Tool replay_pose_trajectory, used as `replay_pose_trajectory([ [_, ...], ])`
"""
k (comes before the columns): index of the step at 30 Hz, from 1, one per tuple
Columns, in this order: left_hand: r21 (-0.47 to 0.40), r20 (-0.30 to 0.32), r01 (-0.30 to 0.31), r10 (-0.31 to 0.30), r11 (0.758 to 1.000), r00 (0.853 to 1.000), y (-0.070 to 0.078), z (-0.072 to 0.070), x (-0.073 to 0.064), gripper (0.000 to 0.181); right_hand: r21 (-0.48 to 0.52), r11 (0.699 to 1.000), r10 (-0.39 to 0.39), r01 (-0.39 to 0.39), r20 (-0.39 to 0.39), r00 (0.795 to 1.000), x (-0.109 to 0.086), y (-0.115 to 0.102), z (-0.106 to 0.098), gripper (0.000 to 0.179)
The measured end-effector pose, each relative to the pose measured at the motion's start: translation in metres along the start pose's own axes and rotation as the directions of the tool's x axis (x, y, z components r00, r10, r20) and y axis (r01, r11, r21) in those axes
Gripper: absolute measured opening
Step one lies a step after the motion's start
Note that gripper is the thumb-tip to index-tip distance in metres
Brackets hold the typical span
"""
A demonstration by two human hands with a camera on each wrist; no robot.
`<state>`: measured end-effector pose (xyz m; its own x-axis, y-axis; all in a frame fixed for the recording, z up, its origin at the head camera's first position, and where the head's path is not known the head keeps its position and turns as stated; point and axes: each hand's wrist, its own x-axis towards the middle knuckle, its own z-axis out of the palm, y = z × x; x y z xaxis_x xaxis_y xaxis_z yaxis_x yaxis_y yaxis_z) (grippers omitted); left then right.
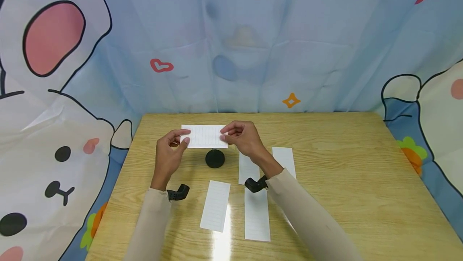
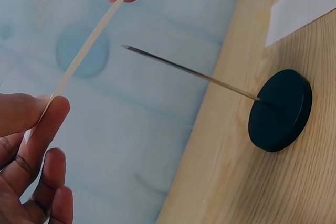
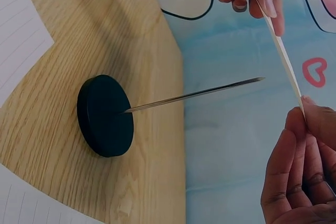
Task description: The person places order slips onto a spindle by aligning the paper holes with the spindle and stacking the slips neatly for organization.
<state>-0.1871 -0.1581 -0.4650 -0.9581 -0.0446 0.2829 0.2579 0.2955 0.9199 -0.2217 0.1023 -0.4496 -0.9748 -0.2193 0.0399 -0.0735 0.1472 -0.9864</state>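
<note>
My left hand pinches the left end of a lined paper slip between thumb and fingers. At the slip's other end, my right hand pinches it the same way. Seen edge-on in the left wrist view, the slip is held level above a paper spike, apart from its pointed tip. The spike's round black base stands on the table; in the head view the slip hides most of the metal rod.
Several lined slips lie on the wooden table: one slip in front of the spike, another slip to its right, one behind that, and one partly under the right forearm. A printed curtain hangs behind.
</note>
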Motion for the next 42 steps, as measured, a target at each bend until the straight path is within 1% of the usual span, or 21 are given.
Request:
replay_pose_trajectory([
  [10, 0.043, 0.007, 0.045, -0.045, 0.998, 0.999, -0.005, -0.004, 0.009, 0.023, -0.001, 1.000, 0.023, -0.023, -0.019, 1.000, 0.011, 0.004, 0.009, 0.017],
  [18, 0.083, 0.002, 0.064, -0.064, 0.994, 0.998, -0.003, -0.007, 0.017, 0.022, -0.001, 0.999, 0.041, -0.041, -0.022, 0.999, 0.018, 0.005, 0.015, 0.021],
  [24, 0.057, 0.016, 0.050, -0.051, 0.997, 0.999, -0.007, -0.014, 0.017, 0.023, -0.004, 0.999, 0.047, -0.047, -0.027, 0.999, 0.023, 0.007, 0.019, 0.017],
  [28, 0.041, 0.024, 0.069, -0.070, 0.997, 0.997, -0.011, -0.017, 0.017, 0.026, 0.005, 0.999, 0.051, -0.051, -0.026, 0.998, 0.024, 0.010, 0.022, 0.014],
  [34, 0.046, 0.013, 0.101, -0.102, 0.994, 0.995, -0.017, -0.015, 0.019, 0.024, 0.007, 0.998, 0.065, -0.064, -0.031, 0.997, 0.023, 0.011, 0.023, 0.012],
  [42, 0.054, 0.004, 0.111, -0.111, 0.992, 0.994, -0.024, -0.013, 0.017, 0.023, 0.031, 0.997, 0.065, -0.064, -0.027, 0.998, 0.025, 0.016, 0.025, 0.012],
])
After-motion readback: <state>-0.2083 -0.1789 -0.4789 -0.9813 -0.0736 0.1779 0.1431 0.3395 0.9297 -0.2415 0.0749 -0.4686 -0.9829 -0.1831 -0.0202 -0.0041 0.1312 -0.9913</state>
